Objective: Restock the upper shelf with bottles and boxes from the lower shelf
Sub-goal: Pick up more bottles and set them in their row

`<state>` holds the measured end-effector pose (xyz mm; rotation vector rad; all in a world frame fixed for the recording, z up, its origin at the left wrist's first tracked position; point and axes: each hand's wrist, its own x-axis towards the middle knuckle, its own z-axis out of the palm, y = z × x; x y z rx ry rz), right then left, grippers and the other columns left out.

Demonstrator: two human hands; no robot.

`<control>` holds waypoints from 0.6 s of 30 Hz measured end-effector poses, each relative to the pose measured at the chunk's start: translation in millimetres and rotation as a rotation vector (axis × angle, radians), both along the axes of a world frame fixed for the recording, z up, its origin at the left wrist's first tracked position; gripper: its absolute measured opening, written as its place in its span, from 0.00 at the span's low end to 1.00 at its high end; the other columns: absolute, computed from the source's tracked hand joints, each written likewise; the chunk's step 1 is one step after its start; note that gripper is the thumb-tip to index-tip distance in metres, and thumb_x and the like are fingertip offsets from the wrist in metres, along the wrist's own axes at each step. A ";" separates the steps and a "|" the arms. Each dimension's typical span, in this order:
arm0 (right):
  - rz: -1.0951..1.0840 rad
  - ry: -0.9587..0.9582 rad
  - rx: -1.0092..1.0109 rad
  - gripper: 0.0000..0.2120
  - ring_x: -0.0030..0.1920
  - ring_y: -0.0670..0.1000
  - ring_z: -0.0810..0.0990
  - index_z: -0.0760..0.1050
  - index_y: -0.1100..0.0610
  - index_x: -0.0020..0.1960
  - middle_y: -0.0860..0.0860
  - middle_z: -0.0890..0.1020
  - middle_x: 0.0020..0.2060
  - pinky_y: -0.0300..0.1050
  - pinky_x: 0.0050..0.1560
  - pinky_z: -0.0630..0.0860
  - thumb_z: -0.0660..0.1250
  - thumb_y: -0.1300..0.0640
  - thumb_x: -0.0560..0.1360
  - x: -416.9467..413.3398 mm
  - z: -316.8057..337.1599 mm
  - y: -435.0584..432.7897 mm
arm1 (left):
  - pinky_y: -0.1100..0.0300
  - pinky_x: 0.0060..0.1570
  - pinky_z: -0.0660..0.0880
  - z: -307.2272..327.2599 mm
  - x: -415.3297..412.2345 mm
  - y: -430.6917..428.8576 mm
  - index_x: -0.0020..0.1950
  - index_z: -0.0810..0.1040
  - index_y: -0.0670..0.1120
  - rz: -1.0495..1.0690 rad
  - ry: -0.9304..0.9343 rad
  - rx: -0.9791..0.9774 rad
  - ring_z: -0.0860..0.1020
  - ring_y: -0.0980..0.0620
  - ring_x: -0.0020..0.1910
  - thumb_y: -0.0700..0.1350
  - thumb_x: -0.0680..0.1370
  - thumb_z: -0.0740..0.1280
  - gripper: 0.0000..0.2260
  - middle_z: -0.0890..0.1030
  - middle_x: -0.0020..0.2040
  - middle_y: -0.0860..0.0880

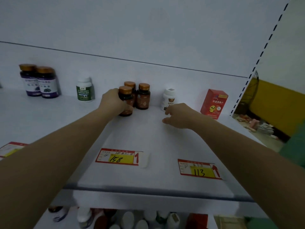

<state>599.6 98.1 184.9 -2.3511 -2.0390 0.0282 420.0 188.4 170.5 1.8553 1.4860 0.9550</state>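
Observation:
On the white upper shelf [148,139], my left hand [113,103] is wrapped around a brown bottle with a copper cap [126,98], which stands on the shelf in front of two more brown bottles [144,98]. My right hand [179,115] hovers low over the shelf just in front of a white bottle [170,96], fingers loosely apart and holding nothing. A red box [213,103] stands to the right of it. The lower shelf [132,219] shows at the bottom with several blurred bottles and boxes.
Two purple bottles [39,81] and a white-and-green bottle [84,90] stand at the back left of the upper shelf. Price tags reading 158 [118,157] and 113 [198,170] lie near its front edge. The perforated upright [257,63] bounds the shelf on the right.

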 end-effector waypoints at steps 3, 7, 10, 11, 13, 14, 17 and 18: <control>0.004 -0.001 -0.021 0.21 0.63 0.54 0.73 0.71 0.59 0.67 0.56 0.75 0.64 0.42 0.59 0.70 0.60 0.48 0.79 5.1 -3.5 5.3 | 0.50 0.61 0.71 0.5 3.5 6.8 0.66 0.71 0.40 0.019 0.037 0.010 0.73 0.41 0.63 0.42 0.67 0.77 0.29 0.76 0.64 0.41; -0.002 0.012 -0.034 0.21 0.64 0.54 0.73 0.71 0.59 0.67 0.55 0.74 0.65 0.41 0.59 0.70 0.61 0.49 0.78 8.9 -5.3 10.2 | 0.50 0.63 0.71 0.7 6.1 14.3 0.66 0.71 0.40 0.026 0.067 0.001 0.73 0.41 0.63 0.41 0.67 0.76 0.29 0.75 0.64 0.40; -0.005 0.006 -0.032 0.22 0.65 0.54 0.72 0.70 0.59 0.68 0.55 0.73 0.66 0.42 0.61 0.69 0.60 0.49 0.79 8.8 -3.2 11.0 | 0.50 0.62 0.72 1.8 7.2 17.5 0.65 0.71 0.40 0.021 0.063 -0.032 0.73 0.41 0.62 0.41 0.67 0.77 0.29 0.76 0.63 0.40; -0.006 0.005 -0.031 0.22 0.65 0.54 0.72 0.70 0.59 0.68 0.55 0.74 0.66 0.42 0.61 0.69 0.60 0.49 0.79 8.6 -2.6 10.8 | 0.50 0.62 0.72 1.6 6.8 17.4 0.65 0.71 0.40 0.012 0.064 -0.047 0.74 0.41 0.62 0.41 0.67 0.76 0.28 0.76 0.62 0.41; -0.008 -0.001 -0.029 0.22 0.65 0.54 0.73 0.70 0.59 0.68 0.56 0.73 0.66 0.42 0.61 0.70 0.60 0.49 0.79 7.6 -1.7 10.3 | 0.52 0.59 0.72 -1.0 5.3 15.3 0.63 0.71 0.39 -0.004 0.082 -0.074 0.74 0.42 0.61 0.40 0.67 0.77 0.28 0.76 0.61 0.41; -0.008 -0.007 -0.030 0.22 0.65 0.55 0.73 0.70 0.59 0.69 0.56 0.73 0.66 0.42 0.61 0.70 0.60 0.49 0.79 6.6 -1.4 9.8 | 0.54 0.57 0.72 -3.4 4.5 13.2 0.62 0.71 0.39 -0.010 0.090 -0.088 0.74 0.42 0.60 0.40 0.66 0.77 0.28 0.76 0.61 0.41; 0.000 -0.034 -0.023 0.22 0.63 0.55 0.74 0.70 0.60 0.68 0.56 0.75 0.64 0.43 0.60 0.71 0.60 0.48 0.79 3.7 1.1 5.7 | 0.57 0.52 0.70 -6.9 4.3 3.6 0.63 0.70 0.39 -0.019 0.127 -0.116 0.74 0.42 0.61 0.40 0.66 0.77 0.28 0.76 0.61 0.41; 0.005 -0.043 -0.018 0.22 0.62 0.55 0.74 0.71 0.60 0.67 0.56 0.75 0.64 0.43 0.59 0.71 0.60 0.48 0.79 3.0 2.2 3.7 | 0.58 0.51 0.69 -5.3 4.1 -1.3 0.63 0.70 0.38 -0.021 0.157 -0.114 0.74 0.42 0.61 0.41 0.68 0.76 0.27 0.76 0.59 0.41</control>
